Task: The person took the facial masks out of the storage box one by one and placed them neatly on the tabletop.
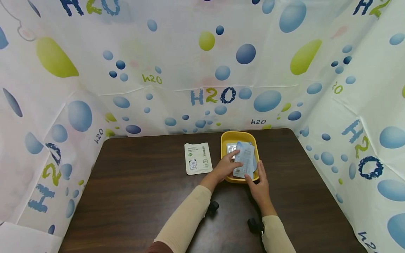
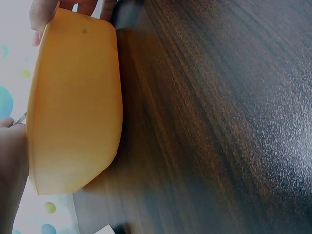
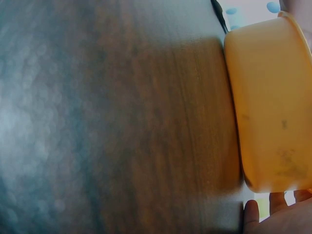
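A yellow plastic bin (image 1: 223, 144) stands at the back right of the table, packets inside it. My left hand (image 1: 223, 168) reaches over its near left rim and pinches the left edge of a light blue packet (image 1: 245, 158) with printed text. Along the bin's right side lies my right hand (image 1: 260, 186), its fingers outside the wall and its thumb by the near rim, close to the packet's lower end. Beneath the blue packet shows part of a silvery packet (image 1: 230, 147). The left wrist view shows the bin's outer wall (image 2: 78, 102) and right-hand fingers (image 2: 87, 7) at its end.
Left of the bin, a white and pale green packet (image 1: 198, 159) with a bear drawing lies flat on the dark wooden table (image 1: 142, 196). A white curtain (image 1: 177, 63) with blue and green spots hangs behind and at both sides.
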`<state>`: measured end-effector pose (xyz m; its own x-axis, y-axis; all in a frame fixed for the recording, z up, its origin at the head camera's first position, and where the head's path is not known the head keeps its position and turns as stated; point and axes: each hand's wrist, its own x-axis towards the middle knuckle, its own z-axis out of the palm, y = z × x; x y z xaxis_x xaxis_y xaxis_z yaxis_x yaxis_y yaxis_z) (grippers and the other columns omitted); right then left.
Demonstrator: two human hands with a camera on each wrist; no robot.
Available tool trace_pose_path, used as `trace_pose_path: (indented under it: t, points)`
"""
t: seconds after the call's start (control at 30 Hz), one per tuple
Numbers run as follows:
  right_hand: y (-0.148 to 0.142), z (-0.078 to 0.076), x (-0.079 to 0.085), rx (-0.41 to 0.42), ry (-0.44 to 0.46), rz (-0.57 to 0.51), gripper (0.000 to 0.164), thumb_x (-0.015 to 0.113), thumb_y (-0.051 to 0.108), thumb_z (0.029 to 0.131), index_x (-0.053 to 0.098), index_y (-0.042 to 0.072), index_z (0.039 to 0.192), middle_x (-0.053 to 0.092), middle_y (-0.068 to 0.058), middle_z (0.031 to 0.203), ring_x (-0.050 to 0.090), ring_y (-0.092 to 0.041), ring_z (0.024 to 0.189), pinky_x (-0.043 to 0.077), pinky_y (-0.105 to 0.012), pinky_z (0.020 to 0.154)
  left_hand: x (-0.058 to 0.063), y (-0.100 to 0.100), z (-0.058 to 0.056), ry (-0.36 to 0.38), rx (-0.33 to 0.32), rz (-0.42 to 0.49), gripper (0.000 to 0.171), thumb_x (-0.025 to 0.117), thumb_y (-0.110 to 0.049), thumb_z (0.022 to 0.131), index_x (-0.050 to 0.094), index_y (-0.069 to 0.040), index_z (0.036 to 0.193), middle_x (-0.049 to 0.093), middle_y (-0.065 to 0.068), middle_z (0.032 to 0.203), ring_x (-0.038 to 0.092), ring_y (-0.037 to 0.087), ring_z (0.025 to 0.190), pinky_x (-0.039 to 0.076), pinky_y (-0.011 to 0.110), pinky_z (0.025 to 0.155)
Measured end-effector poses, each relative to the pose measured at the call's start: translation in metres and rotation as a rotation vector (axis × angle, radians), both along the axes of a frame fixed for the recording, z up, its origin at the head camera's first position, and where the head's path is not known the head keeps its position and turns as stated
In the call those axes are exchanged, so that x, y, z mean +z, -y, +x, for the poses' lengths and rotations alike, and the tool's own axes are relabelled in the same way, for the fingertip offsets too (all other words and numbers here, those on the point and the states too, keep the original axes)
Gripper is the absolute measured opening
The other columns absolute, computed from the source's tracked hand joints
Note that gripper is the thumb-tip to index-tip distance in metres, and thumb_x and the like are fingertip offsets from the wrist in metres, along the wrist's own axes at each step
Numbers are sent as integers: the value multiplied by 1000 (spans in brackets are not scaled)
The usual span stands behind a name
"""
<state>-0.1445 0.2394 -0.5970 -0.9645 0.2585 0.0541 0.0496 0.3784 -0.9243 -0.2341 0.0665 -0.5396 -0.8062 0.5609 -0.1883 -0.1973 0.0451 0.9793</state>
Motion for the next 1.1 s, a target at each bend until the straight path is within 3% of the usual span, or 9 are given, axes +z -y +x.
trace_pose_path:
  t: [0.1, 0.43, 0.67, 0.8, 1.03, 1.1]
  points:
    - [0, 0, 0, -1, -3, -3, 86, 69, 25, 97, 17, 13, 165, 8, -6, 174, 8, -32, 160, 12, -59, 128, -1, 0, -1, 8, 2, 1, 66, 64, -18, 99, 37, -21, 159, 68, 24, 131, 66, 23, 72, 49, 28, 50]
    - [-1, 1, -1, -3, 12, 3, 85, 69, 29, 98, 17, 16, 165, 8, -5, 174, 8, -32, 161, 11, -61, 127, 1, -1, 2, 22, 26, -11, 70, 66, -20, 98, 35, -24, 160, 68, 17, 134, 74, 38, 98, 57, 31, 58]
    - [-1, 0, -1, 9, 17, -13, 85, 68, 29, 99, 16, 18, 165, 7, -2, 174, 7, -30, 161, 11, -61, 127, -1, -1, 1, 24, 59, 15, 70, 66, -18, 98, 34, -25, 160, 68, 15, 133, 74, 29, 94, 60, 36, 61]
    - [-1, 0, 0, 9, 20, -23, 86, 69, 27, 98, 15, 18, 165, 6, -3, 174, 6, -31, 161, 10, -61, 127, -1, -1, 2, 34, 71, 23, 70, 65, -17, 99, 34, -25, 161, 68, 15, 134, 74, 26, 96, 63, 46, 73]
    - [15, 15, 46, 23, 43, -67, 82, 66, 17, 99, 16, 3, 163, 6, -13, 174, 5, -37, 160, 9, -63, 127, -1, -2, 1, 44, 105, 73, 69, 63, -12, 99, 34, -21, 161, 63, 14, 141, 68, 28, 119, 60, 38, 91]
    - [16, 15, 47, 24, 43, -65, 82, 65, 18, 99, 16, 3, 163, 6, -13, 173, 5, -37, 160, 9, -62, 127, -1, -2, 1, 43, 109, 89, 69, 63, -11, 99, 33, -19, 161, 61, 14, 144, 66, 28, 124, 58, 39, 97]
